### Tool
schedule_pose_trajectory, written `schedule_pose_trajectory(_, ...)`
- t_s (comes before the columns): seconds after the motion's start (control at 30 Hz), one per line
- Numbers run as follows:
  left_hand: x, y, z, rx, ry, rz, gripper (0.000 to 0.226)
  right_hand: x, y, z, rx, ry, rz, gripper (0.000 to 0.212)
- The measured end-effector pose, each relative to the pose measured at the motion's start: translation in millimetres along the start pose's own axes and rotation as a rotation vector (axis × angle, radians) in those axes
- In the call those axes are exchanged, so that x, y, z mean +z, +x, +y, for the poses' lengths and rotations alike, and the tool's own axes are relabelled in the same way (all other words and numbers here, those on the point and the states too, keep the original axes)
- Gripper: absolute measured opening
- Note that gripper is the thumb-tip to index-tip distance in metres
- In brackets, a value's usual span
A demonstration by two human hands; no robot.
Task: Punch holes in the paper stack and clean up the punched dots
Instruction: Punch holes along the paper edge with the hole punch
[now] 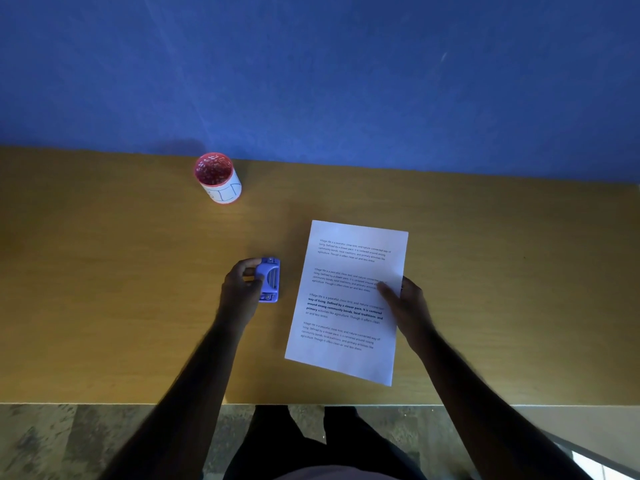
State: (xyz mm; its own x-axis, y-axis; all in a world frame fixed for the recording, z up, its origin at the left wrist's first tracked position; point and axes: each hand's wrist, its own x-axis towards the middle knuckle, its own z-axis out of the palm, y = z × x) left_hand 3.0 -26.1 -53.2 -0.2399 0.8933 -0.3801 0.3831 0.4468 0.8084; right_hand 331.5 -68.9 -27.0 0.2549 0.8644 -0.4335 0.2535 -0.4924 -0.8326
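At the near edge of a wooden table (104, 306), seen from above through a head-worn camera, a person's two bare forearms reach forward over a patterned floor and dark trousers. The right hand (405, 306) lies at the right edge of a paper stack (346, 306), thumb on top of the printed page and the fingers seemingly tucked under the edge, so it appears to pinch the sheets lightly; how many sheets there are cannot be told. The stack lies flat on the table, slightly rotated, with four blocks of printed text showing. No holes are visible along any of its edges. Just left of the stack, with a strip of bare wood between them, sits a small blue hole punch (269, 279). The left hand (242, 284) is curled around the punch's left side, fingers and thumb gripping its body. Farther back and to the left, near the blue wall (346, 64), stands a white cup (219, 178) with a red interior and handwritten lettering, apparently a bin; specks inside may be patterning or paper dots, too small to judge. The task looks to be at its very start: punch and paper are in hand but not yet brought together, so the punching and the clearing of dots both appear still to be done.
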Motion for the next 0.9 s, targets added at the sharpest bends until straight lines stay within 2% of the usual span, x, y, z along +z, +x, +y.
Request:
schedule_pose_trajectory(0.47, 2, 0, -4, 0.016, 0.008, -0.044, 0.030, 18, 4, -1, 0.029, 0.002, -0.085, 0.012)
schedule_pose_trajectory(0.9, 0, 23, 3, 0.038, 0.054, 0.090, 0.016, 39, 20, -5, 0.007, -0.029, -0.127, 0.009)
